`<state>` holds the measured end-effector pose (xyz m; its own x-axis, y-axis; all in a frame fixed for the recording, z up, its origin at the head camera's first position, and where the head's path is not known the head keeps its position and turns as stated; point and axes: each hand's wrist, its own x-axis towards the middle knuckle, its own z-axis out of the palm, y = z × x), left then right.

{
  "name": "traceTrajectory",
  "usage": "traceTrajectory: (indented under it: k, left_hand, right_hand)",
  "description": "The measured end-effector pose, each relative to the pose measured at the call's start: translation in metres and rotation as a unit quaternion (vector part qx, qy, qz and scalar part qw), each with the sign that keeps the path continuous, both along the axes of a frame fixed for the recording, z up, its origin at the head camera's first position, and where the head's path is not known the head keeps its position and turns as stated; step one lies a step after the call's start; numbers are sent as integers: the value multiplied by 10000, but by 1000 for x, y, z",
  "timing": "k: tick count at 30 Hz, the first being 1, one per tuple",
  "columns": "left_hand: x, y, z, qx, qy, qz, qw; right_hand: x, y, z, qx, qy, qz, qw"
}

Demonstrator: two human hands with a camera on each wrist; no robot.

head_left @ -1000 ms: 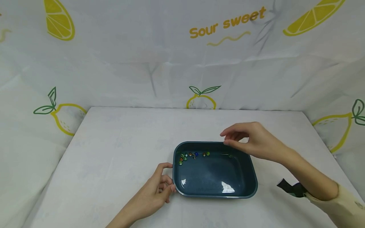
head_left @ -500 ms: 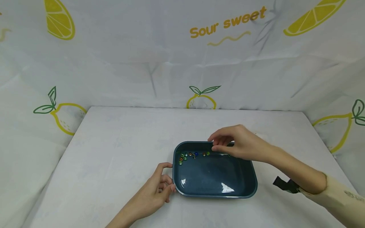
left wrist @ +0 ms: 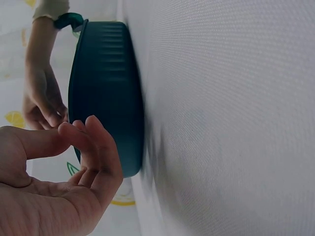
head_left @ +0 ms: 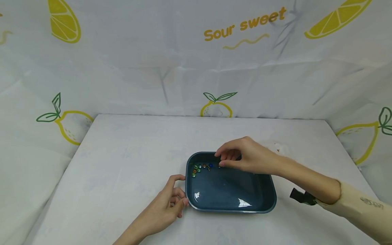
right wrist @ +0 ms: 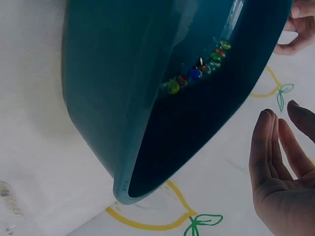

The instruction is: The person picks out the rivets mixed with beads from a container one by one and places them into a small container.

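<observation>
A dark teal plastic tray (head_left: 230, 190) holds several coloured glass marbles (head_left: 196, 167) grouped toward its far left corner. Among them lies a small gold-coloured piece (head_left: 209, 168), too small to identify. My left hand (head_left: 162, 207) touches the tray's left side from outside, fingers bent and thumb near the rim. Over the tray's far side hovers my right hand (head_left: 245, 156), thumb and fingers apart with nothing seen between them. It hides part of the far rim. The right wrist view shows a green-yellow marble (right wrist: 173, 87) at the near end of the row.
A small clear bag (head_left: 277, 148) with tiny pieces lies on the white table (head_left: 137, 146) behind my right forearm. A lemon-print cloth (head_left: 137, 68) hangs behind and at both sides. A black strap (head_left: 302, 196) dangles at the right sleeve (head_left: 352, 207).
My right hand has moved left along the tray's far side and slightly nearer, now covering some marbles seen before. The small bag has come into sight behind it. My left hand and the tray stay put.
</observation>
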<state>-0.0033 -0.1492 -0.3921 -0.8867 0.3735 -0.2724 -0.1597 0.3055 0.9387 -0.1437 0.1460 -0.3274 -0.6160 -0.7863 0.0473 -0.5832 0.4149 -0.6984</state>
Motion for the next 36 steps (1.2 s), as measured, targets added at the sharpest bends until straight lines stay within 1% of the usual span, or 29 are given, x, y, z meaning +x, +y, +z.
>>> traceTrajectory:
  k: [4,16,21,29,32,36]
  left_hand:
    - [-1,0,0,6,7,-10,10000]
    - [-1,1,-1,27,5,-17,10000]
    - [-2,1,0,37,-7,-21,10000]
    - [0,0,-1,18,5,-7,10000]
    - [0,0,-1,-10,12,12,10000]
    - [0,0,-1,-8,5,7,10000]
  right_hand:
    - [-1,-4,-5,7,-98,33,9999]
    - [-1,-15,-17,-37,-831,-132,9964]
    - [1,-18,-24,-77,-954,-130,9953]
    - [2,-22,-33,27,-1124,-102,9936]
    - [3,-24,-39,40,-1224,-88,9924]
    - [4,-25,-48,89,-1380,-183,9902]
